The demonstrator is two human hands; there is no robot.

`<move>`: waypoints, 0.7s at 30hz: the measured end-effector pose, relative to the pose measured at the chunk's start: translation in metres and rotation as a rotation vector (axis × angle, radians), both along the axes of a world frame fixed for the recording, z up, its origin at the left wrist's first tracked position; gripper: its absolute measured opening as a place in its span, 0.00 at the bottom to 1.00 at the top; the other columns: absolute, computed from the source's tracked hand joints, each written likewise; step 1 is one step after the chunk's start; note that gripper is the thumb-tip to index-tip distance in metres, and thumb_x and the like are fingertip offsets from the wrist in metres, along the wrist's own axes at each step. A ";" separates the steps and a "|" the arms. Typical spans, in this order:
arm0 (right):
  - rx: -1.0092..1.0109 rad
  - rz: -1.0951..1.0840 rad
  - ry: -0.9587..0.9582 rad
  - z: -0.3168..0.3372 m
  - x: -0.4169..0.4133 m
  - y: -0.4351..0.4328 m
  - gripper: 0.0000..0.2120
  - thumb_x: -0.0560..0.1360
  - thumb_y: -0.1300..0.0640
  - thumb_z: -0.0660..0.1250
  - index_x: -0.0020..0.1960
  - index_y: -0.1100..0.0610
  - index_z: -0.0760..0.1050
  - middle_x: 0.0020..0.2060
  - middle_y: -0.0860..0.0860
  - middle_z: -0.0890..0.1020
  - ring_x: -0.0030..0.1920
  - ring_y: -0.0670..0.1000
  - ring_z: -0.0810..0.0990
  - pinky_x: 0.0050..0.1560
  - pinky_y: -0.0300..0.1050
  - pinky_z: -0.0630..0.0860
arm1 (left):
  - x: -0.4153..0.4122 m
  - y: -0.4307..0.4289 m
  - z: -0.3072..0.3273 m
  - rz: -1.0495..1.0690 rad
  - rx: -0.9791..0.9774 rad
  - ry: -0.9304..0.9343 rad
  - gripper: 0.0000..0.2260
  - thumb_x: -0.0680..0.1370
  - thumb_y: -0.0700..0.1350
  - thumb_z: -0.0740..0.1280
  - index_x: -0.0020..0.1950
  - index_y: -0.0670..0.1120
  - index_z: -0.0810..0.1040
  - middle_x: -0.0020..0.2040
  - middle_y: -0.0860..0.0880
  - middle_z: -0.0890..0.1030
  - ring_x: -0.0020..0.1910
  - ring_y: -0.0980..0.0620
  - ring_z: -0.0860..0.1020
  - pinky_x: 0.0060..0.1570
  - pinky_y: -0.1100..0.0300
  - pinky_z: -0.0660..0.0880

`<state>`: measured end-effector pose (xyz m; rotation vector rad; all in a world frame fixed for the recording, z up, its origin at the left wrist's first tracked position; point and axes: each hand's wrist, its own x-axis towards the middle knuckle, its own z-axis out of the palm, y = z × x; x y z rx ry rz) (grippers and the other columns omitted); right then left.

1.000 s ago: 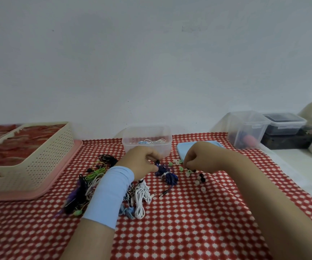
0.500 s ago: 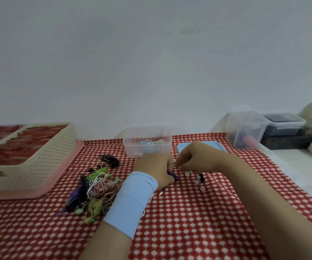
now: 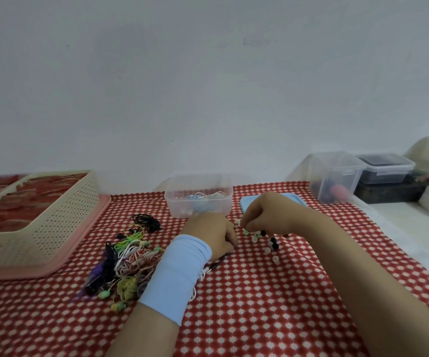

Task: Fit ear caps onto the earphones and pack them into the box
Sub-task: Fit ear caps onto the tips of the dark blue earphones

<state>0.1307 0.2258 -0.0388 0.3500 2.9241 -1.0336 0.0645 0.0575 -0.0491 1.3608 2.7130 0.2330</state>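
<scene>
One clear box (image 3: 177,211) holding coiled earphones (image 3: 209,195), left grip (image 3: 212,234) curled round a dark earphone (image 3: 217,262), right grip (image 3: 265,215) unclear

On the desk (image 3: 259,318), the box (image 3: 199,202) stands at twelve o'clock behind the left hand (image 3: 210,233), its lid (image 3: 246,205) at one behind the right hand (image 3: 267,215). Earphones (image 3: 128,261) lie heaped at nine, ear caps (image 3: 272,247) at three, basket (image 3: 40,228) at ten, containers (image 3: 334,176) at two.

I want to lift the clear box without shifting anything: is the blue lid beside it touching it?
Apart. The head view shows a strip of red checked cloth between the clear box and the blue lid.
</scene>
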 end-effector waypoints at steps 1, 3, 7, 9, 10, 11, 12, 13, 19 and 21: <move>-0.029 0.001 0.015 0.001 0.001 -0.001 0.08 0.76 0.62 0.73 0.50 0.52 0.87 0.38 0.43 0.86 0.28 0.38 0.80 0.31 0.30 0.74 | -0.001 -0.001 0.000 0.034 0.047 -0.003 0.07 0.77 0.49 0.69 0.53 0.57 0.85 0.53 0.59 0.83 0.53 0.56 0.79 0.63 0.56 0.72; -0.082 -0.006 0.070 0.001 0.001 -0.002 0.07 0.76 0.62 0.73 0.49 0.52 0.87 0.38 0.46 0.87 0.26 0.41 0.78 0.33 0.34 0.76 | -0.005 -0.005 0.001 0.127 0.207 -0.118 0.06 0.76 0.50 0.70 0.51 0.57 0.84 0.48 0.58 0.84 0.50 0.56 0.80 0.60 0.57 0.74; -0.333 -0.077 0.190 0.007 0.003 -0.006 0.03 0.75 0.61 0.75 0.47 0.56 0.87 0.39 0.46 0.88 0.28 0.47 0.78 0.31 0.39 0.75 | -0.017 -0.016 0.004 0.243 0.596 -0.558 0.06 0.74 0.45 0.73 0.49 0.54 0.84 0.45 0.56 0.85 0.46 0.58 0.82 0.52 0.64 0.75; -0.463 -0.095 0.210 0.010 0.005 -0.008 0.04 0.76 0.60 0.74 0.49 0.57 0.87 0.37 0.45 0.87 0.27 0.47 0.77 0.29 0.39 0.72 | -0.022 -0.019 0.001 0.298 0.723 -0.681 0.07 0.75 0.44 0.72 0.52 0.51 0.85 0.45 0.56 0.86 0.43 0.60 0.83 0.48 0.68 0.75; -0.521 -0.099 0.211 0.011 0.005 -0.009 0.05 0.76 0.60 0.73 0.50 0.58 0.87 0.36 0.46 0.87 0.27 0.46 0.76 0.29 0.38 0.71 | -0.024 -0.020 -0.001 0.313 0.768 -0.743 0.08 0.76 0.43 0.72 0.54 0.50 0.85 0.45 0.55 0.86 0.42 0.60 0.83 0.48 0.67 0.76; -0.571 -0.102 0.205 0.011 0.005 -0.010 0.05 0.77 0.60 0.73 0.51 0.58 0.87 0.35 0.47 0.86 0.28 0.46 0.75 0.28 0.38 0.71 | -0.025 -0.020 -0.003 0.313 0.801 -0.813 0.08 0.77 0.43 0.71 0.55 0.49 0.85 0.46 0.54 0.86 0.43 0.59 0.84 0.50 0.65 0.77; -0.615 -0.106 0.194 0.011 0.004 -0.011 0.06 0.77 0.60 0.72 0.52 0.57 0.87 0.35 0.47 0.85 0.28 0.46 0.74 0.27 0.38 0.70 | -0.026 -0.020 -0.005 0.307 0.829 -0.884 0.09 0.77 0.43 0.71 0.56 0.48 0.85 0.49 0.51 0.86 0.46 0.56 0.84 0.52 0.62 0.78; -0.659 -0.105 0.182 0.010 0.003 -0.012 0.06 0.77 0.60 0.72 0.52 0.57 0.87 0.35 0.48 0.85 0.28 0.46 0.73 0.26 0.37 0.68 | -0.026 -0.019 -0.005 0.304 0.858 -0.950 0.09 0.77 0.42 0.71 0.57 0.47 0.84 0.51 0.49 0.86 0.49 0.52 0.85 0.55 0.60 0.79; -0.796 -0.075 0.166 0.003 -0.002 -0.013 0.07 0.77 0.62 0.71 0.50 0.55 0.88 0.48 0.59 0.86 0.28 0.48 0.73 0.23 0.37 0.63 | -0.028 -0.019 -0.008 0.259 0.910 -1.056 0.11 0.76 0.42 0.71 0.58 0.46 0.84 0.51 0.48 0.86 0.46 0.53 0.81 0.58 0.57 0.78; -0.819 -0.078 0.168 0.001 -0.004 -0.012 0.07 0.77 0.62 0.71 0.51 0.56 0.87 0.48 0.58 0.86 0.28 0.48 0.73 0.23 0.37 0.63 | -0.028 -0.019 -0.009 0.249 0.924 -1.077 0.11 0.77 0.41 0.71 0.59 0.45 0.83 0.50 0.47 0.85 0.47 0.52 0.81 0.59 0.57 0.77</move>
